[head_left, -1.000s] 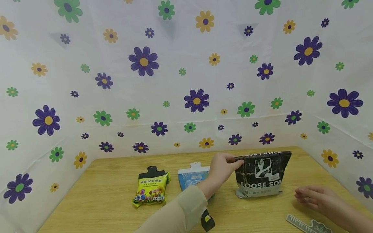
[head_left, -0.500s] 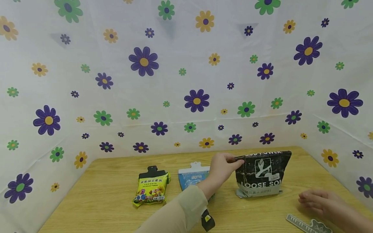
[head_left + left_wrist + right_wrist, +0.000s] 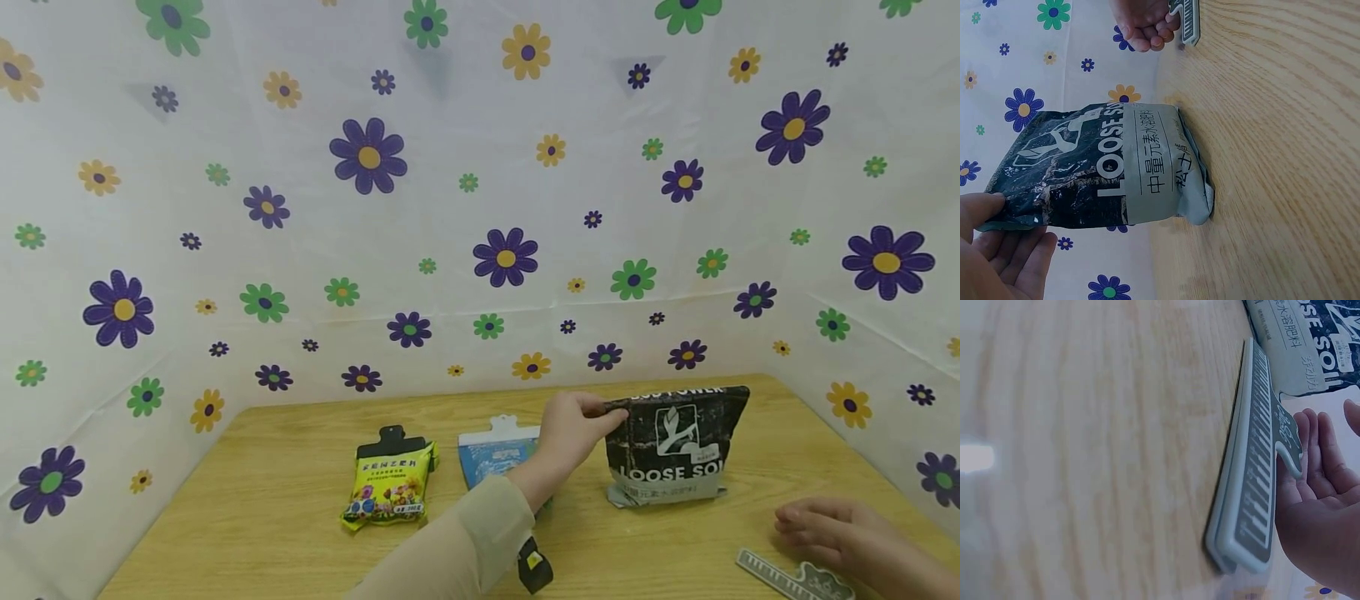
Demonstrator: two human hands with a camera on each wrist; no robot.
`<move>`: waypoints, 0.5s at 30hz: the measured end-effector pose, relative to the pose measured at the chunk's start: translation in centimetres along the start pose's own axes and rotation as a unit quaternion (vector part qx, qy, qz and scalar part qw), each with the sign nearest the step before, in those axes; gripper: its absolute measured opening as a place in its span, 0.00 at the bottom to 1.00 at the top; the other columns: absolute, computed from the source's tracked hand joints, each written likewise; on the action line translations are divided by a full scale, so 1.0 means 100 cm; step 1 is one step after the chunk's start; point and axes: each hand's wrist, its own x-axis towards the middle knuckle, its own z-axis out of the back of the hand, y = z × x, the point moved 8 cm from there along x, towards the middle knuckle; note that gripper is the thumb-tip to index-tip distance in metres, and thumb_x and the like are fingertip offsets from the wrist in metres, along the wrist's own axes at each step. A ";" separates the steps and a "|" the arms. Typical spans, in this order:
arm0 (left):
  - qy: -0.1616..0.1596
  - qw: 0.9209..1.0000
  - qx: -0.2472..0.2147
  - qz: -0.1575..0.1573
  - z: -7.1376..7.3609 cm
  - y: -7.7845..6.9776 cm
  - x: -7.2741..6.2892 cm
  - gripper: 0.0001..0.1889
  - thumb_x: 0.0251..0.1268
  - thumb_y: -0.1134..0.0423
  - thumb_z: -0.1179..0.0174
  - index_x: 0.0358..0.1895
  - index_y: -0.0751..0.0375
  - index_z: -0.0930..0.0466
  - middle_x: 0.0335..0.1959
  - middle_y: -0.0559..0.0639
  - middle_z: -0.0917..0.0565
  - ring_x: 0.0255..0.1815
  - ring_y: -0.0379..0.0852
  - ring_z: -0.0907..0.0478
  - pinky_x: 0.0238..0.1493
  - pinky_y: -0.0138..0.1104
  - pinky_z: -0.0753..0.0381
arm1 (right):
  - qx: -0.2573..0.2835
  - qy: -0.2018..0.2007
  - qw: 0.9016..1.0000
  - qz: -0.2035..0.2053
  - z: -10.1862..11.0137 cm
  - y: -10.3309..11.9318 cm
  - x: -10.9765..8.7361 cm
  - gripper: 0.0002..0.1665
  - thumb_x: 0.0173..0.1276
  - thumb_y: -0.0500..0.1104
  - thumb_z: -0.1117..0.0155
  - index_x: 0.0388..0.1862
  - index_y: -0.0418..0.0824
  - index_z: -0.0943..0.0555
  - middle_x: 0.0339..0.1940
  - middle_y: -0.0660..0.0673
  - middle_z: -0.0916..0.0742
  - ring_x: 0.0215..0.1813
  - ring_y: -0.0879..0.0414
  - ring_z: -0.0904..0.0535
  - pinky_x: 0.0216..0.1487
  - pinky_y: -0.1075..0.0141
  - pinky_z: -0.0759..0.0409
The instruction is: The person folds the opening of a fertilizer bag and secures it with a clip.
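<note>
My left hand pinches the upper left corner of a black and grey "LOOSE SOIL" fertilizer bag, thumb on one side and fingers behind. The bag stands upright on the table, its top edge unclipped. My right hand is relaxed and holds nothing, its fingers slightly bent, to the right of the bag. Close by it lies a grey bag clip with a piano-key pattern. In the right wrist view the clip overlaps part of the right hand.
A yellow fertilizer bag with a black clip lies at the left. Behind my left forearm is a blue bag with a white clip. A black object shows below the sleeve. Flowered cloth surrounds the wooden table.
My right hand has drawn back slightly to the right and down, away from the bag and nearer the piano-key clip. The left hand keeps its pinch on the bag, which stays in place.
</note>
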 end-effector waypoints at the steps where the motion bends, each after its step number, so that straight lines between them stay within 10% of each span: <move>1: 0.000 1.000 0.000 0.000 0.000 0.000 0.000 0.09 0.70 0.56 0.27 0.36 0.59 0.07 0.38 0.48 0.08 0.35 0.35 0.22 0.35 0.30 0.21 | -0.006 -0.003 1.000 -0.004 0.000 -0.001 0.000 0.29 0.90 0.47 0.52 0.64 0.19 0.24 0.54 0.50 0.09 0.55 0.57 0.12 0.59 0.62 0.09; 15: -0.003 1.000 0.012 0.006 0.001 0.000 -0.001 0.09 0.69 0.55 0.26 0.40 0.58 0.06 0.42 0.48 0.07 0.40 0.36 0.17 0.39 0.31 0.16 | -0.046 -0.048 0.997 -0.036 0.003 -0.011 -0.009 0.31 0.88 0.50 0.48 0.63 0.19 0.25 0.52 0.49 0.10 0.54 0.53 0.13 0.59 0.58 0.10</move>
